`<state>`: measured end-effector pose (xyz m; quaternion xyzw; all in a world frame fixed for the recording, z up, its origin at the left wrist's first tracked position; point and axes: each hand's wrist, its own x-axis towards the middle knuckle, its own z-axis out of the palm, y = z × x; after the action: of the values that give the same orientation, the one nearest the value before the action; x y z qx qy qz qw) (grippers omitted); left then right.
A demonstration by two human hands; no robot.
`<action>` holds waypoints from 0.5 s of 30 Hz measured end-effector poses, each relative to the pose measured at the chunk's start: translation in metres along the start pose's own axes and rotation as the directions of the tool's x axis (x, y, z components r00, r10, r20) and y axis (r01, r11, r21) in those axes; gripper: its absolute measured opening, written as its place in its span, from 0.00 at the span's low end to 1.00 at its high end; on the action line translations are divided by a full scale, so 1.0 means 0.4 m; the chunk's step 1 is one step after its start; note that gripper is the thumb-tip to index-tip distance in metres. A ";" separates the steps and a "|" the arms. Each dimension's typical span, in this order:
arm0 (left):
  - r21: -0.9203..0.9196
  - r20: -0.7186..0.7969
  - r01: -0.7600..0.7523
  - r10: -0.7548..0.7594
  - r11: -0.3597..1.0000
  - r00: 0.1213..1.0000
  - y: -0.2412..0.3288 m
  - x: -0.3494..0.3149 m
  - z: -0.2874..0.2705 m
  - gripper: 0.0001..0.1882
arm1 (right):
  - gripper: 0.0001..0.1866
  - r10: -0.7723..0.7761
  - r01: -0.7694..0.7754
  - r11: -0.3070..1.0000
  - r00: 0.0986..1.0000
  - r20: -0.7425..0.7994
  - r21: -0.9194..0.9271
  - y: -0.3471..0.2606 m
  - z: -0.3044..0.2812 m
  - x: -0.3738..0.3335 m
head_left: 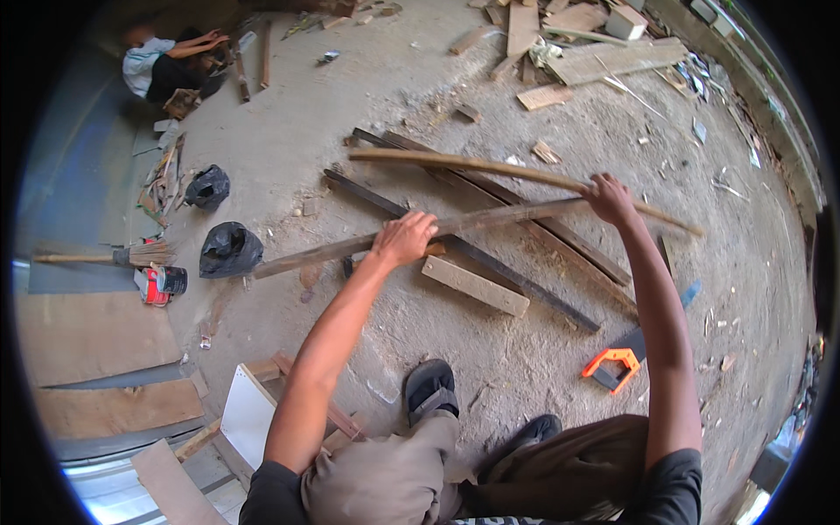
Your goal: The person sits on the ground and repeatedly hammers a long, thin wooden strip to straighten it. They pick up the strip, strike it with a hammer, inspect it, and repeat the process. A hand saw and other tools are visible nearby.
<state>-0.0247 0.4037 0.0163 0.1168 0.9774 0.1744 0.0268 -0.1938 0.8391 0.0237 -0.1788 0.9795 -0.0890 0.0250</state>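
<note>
My left hand (405,237) is closed over a long dark wooden strip (324,251), which slants up to the right across the other pieces. My right hand (610,197) grips a thinner, lighter wooden stick (455,161) toward its right end. The far end of the dark strip reaches right up to that hand; whether the fingers also hold it is hidden. Beneath lie crossed dark battens (516,278) and a short pale wooden block (475,285) on the dusty ground. A handsaw with an orange and black handle (614,367) rests near my right forearm.
Two black plastic bags (231,249), a broom (131,255) and a can (174,280) stand at left. Boards (122,411) and a white panel (248,418) lie lower left. Scrap planks (612,61) are piled far right. Another person (166,66) crouches at far left.
</note>
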 end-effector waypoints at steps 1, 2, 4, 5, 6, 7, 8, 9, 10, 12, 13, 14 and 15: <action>-0.025 0.010 0.031 -0.031 0.999 0.999 0.001 -0.007 -0.003 0.17 | 0.29 -0.036 0.037 0.999 0.999 -0.037 0.018 -0.028 0.017 -0.010; -0.088 0.032 0.026 -0.024 0.996 0.999 0.005 -0.002 -0.012 0.18 | 0.31 -0.148 0.149 0.988 0.988 -0.035 0.029 -0.050 0.019 -0.020; -0.134 0.173 0.046 -0.022 0.990 0.985 -0.024 0.002 -0.020 0.20 | 0.34 -0.367 0.367 0.930 0.930 -0.018 0.021 -0.120 0.031 -0.048; -0.154 0.239 0.054 -0.016 0.987 0.971 -0.028 0.002 -0.018 0.20 | 0.35 -0.460 0.460 0.888 0.888 0.002 -0.009 -0.150 0.039 -0.070; -0.336 0.377 0.199 -0.062 0.921 0.924 -0.017 -0.011 -0.037 0.23 | 0.36 -0.481 0.484 0.875 0.869 0.114 -0.003 -0.203 0.023 -0.098; -0.429 0.457 0.299 -0.081 0.852 0.886 -0.001 -0.009 -0.050 0.23 | 0.36 -0.486 0.492 0.870 0.865 0.123 -0.021 -0.204 0.021 -0.118; -0.503 0.536 0.401 -0.087 0.766 0.839 0.017 -0.015 -0.062 0.23 | 0.36 -0.491 0.499 0.866 0.861 0.133 -0.037 -0.205 0.019 -0.135; -0.555 0.613 0.500 -0.080 0.665 0.786 0.040 -0.018 -0.078 0.24 | 0.35 -0.495 0.506 0.861 0.857 0.142 -0.053 -0.196 0.020 -0.147; -0.585 0.634 0.538 -0.071 0.608 0.770 0.072 -0.019 -0.099 0.22 | 0.33 -0.508 0.514 0.854 0.857 0.088 -0.080 -0.181 0.021 -0.155; -0.577 0.641 0.478 0.004 0.662 0.767 0.093 -0.022 -0.103 0.22 | 0.32 -0.487 0.489 0.868 0.872 0.051 -0.086 -0.148 0.005 -0.180; -0.573 0.644 0.447 0.040 0.687 0.764 0.096 -0.026 -0.106 0.22 | 0.31 -0.477 0.478 0.874 0.878 0.031 -0.088 -0.142 -0.009 -0.192; -0.588 0.636 0.430 0.063 0.685 0.769 0.090 -0.032 -0.107 0.20 | 0.30 -0.456 0.453 0.887 0.890 -0.013 -0.087 -0.140 -0.013 -0.192; -0.598 0.628 0.414 0.080 0.687 0.774 0.096 -0.029 -0.106 0.19 | 0.29 -0.425 0.420 0.903 0.904 -0.052 -0.094 -0.119 -0.018 -0.191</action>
<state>-0.0092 0.4218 0.0694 0.0515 0.7762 0.4849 0.3996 -0.1064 0.8236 0.0408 -0.3843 0.9206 -0.0592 -0.0370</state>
